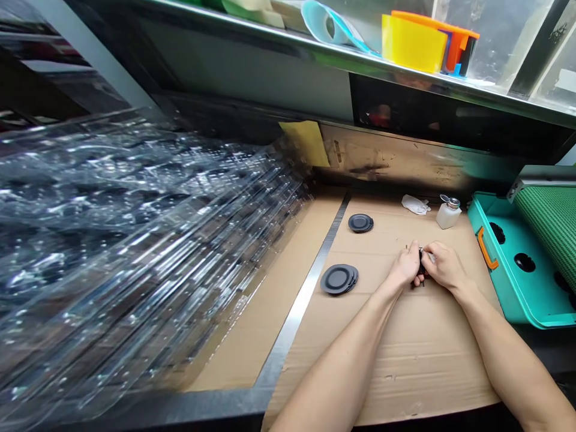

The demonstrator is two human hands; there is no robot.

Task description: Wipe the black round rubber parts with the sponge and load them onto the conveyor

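My left hand (407, 264) and my right hand (443, 264) meet over the right part of the cardboard sheet (405, 360). Between them they grip a small black part (422, 263), mostly hidden by the fingers. My left hand is closed around it from the left, while my right hand pinches at it from the other side. To the left of my hands lies a stack of round black discs (337, 279). Farther back, a smaller stack of black discs (360, 222) rests on the same cardboard.
Stacked clear plastic trays (171, 240) fill the left side. A white pump bottle (448, 214) and a crumpled white cloth (415, 204) stand behind my hands. At right, a teal bin (508, 288) holds black pieces beside a green conveyor belt (553, 222). A shelf above carries a yellow container (414, 45).
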